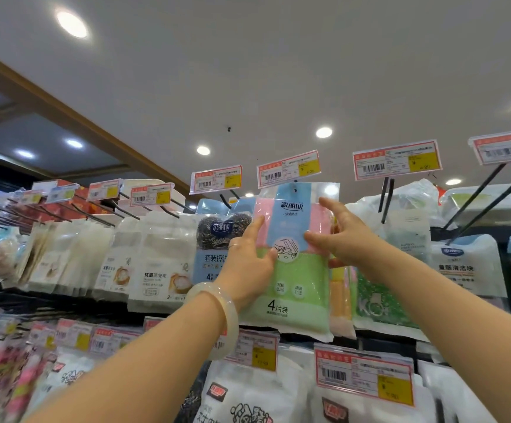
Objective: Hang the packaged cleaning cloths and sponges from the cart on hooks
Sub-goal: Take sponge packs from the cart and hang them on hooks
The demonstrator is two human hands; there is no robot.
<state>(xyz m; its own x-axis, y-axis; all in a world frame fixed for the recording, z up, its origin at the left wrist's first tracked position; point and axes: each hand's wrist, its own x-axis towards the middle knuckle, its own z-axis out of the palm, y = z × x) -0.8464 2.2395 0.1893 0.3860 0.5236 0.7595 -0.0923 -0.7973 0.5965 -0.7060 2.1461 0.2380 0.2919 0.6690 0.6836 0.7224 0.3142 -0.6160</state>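
1. Two hands raised to the top row of a store display rack, both on one pack of cleaning cloths (290,257).
2. Left hand (248,264) pressed against the pack's left edge, fingers loosely spread, thumb laid over the front film; pale bangle (217,315) on the wrist.
3. Right hand (344,236) at the pack's right edge, fingers open and extended, thumb on the front; cannot tell whether the remaining fingers curl behind the pack.
4. Pack held upright below a red-and-yellow price tag (288,168), its punched hole at the top centre, apparently level with the hook (295,182) tip; cannot tell whether the hook already passes through.
5. Progress, as a judgement: mid-task, with this pack either just threaded or about to be. Neighbouring hooks already loaded: white cloth packs (159,257) toward the rack's left end, a steel scourer pack (217,239) just left, sponge packs (464,264) toward the right end. Cart not in view, so remaining stock unknown.
6. Look of the pack: flat, clear glossy film, pink and blue cloth bands above, green below, a pale blue label strip down the middle with a round hand-wiping emblem, "4" printed low on the front. Soft and slightly bowed, likely to flex when pushed back.
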